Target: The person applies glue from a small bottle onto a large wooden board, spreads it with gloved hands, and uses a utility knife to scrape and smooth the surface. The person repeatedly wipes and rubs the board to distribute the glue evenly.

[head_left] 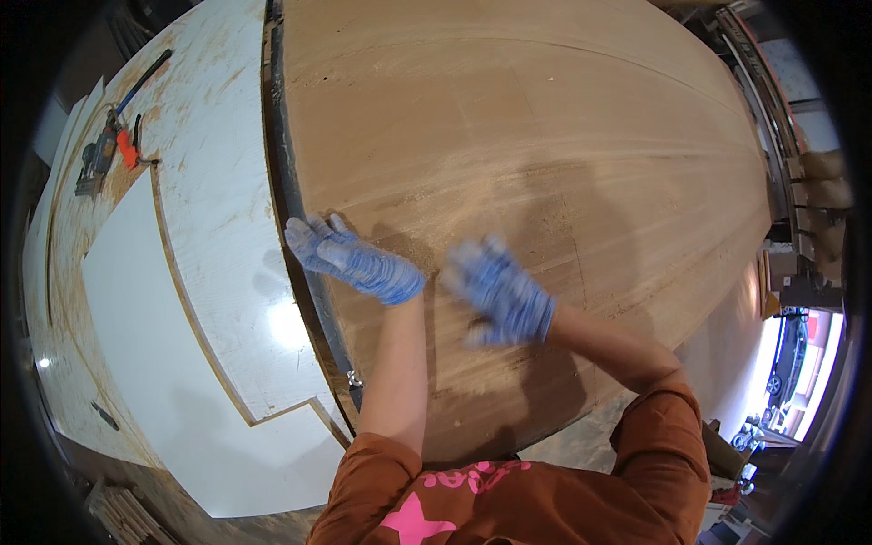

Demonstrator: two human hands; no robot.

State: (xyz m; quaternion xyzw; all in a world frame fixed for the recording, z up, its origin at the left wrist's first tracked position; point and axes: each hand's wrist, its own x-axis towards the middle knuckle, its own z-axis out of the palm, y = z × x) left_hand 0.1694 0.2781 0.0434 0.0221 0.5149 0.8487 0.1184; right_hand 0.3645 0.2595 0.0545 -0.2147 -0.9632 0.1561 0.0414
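Note:
A large brown board (436,118), streaked with fine sawdust, spreads out in front of me. My left hand (354,262), in a blue and grey knit glove, is over its left edge with the fingers stretched out and nothing in them. To the right, my right hand (501,292) wears a matching glove and is smeared by motion. Its fingers look spread and hold nothing, low over the board's dusty surface; whether it touches the board I cannot tell. Both hands cast shadows on the board.
A dark metal edge (283,154) runs between the board and a white worktop (218,109) on the left. Cut white panels (173,327) lie there, beside a power tool (98,159) with an orange part. Metal rails (763,91) stand at the far right.

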